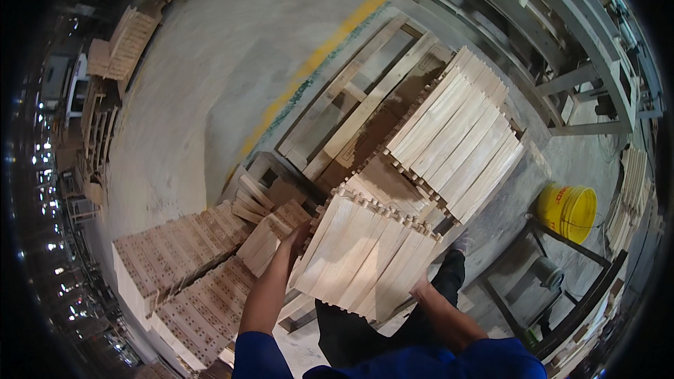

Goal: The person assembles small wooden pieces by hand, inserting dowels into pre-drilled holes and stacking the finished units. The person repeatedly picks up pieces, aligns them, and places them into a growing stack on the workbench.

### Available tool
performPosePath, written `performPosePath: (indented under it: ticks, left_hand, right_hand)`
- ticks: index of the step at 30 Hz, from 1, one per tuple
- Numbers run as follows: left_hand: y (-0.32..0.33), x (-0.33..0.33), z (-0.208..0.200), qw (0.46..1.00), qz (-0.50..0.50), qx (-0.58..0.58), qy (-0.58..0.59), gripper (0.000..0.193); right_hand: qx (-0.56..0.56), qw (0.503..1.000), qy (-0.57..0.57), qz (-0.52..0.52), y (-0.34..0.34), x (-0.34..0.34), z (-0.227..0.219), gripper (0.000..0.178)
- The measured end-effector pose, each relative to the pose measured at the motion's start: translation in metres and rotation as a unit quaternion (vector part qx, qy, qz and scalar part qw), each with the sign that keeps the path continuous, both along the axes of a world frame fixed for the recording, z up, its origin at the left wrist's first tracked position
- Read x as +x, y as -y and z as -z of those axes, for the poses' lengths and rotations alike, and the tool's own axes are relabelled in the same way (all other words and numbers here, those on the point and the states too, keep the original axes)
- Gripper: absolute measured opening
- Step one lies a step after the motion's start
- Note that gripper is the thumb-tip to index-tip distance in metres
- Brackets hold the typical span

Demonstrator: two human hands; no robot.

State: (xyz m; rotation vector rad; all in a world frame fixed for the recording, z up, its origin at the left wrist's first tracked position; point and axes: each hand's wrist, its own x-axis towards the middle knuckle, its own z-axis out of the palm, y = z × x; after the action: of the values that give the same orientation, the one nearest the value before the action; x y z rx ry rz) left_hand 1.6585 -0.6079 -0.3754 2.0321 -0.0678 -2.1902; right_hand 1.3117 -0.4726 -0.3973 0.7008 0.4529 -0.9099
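Observation:
In front of my legs is a stack of pale wooden slats [365, 253], laid side by side with small round tenons along the ends. My left hand [300, 236] presses on its left end, the fingers partly hidden behind the wood. At the lower right edge my right hand [421, 288] grips the same stack, its fingers mostly out of sight. Just beyond, a larger pile of similar slats [456, 133] rests on a wooden pallet [351, 116]; a brown sheet shows between pile and pallet boards.
Left of me stand stacks of drilled wooden blocks [182, 249]. A yellow bucket [567, 212] and a dark metal frame [569, 245] are on the right. Grey metal racking [586, 81] runs along the far right. A yellow line [309, 63] crosses the concrete floor.

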Motion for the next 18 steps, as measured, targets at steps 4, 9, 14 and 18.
performPosePath:
  ticks: [4, 9, 14, 18]
  left_hand:
    - [0.026, -0.014, 0.046, 0.990, 0.134, 0.027, 0.043, 0.073]
    - [0.053, -0.029, 0.100, 0.983, 0.185, 0.015, 0.006, 0.093]
    - [0.074, -0.033, 0.141, 0.977, 0.209, 0.033, -0.010, 0.099]
    - [0.090, -0.053, 0.139, 0.970, 0.234, 0.020, -0.057, 0.100]
  right_hand:
    - [0.017, 0.998, -0.035, 0.049, -0.018, 0.000, 0.051, 0.068]
    - [0.027, 0.987, 0.043, 0.153, -0.032, -0.001, 0.107, 0.066]
    - [-0.013, 0.987, -0.141, 0.075, -0.010, 0.006, 0.122, 0.060]
    - [0.039, 0.978, -0.196, 0.053, -0.020, 0.002, 0.148, 0.075]
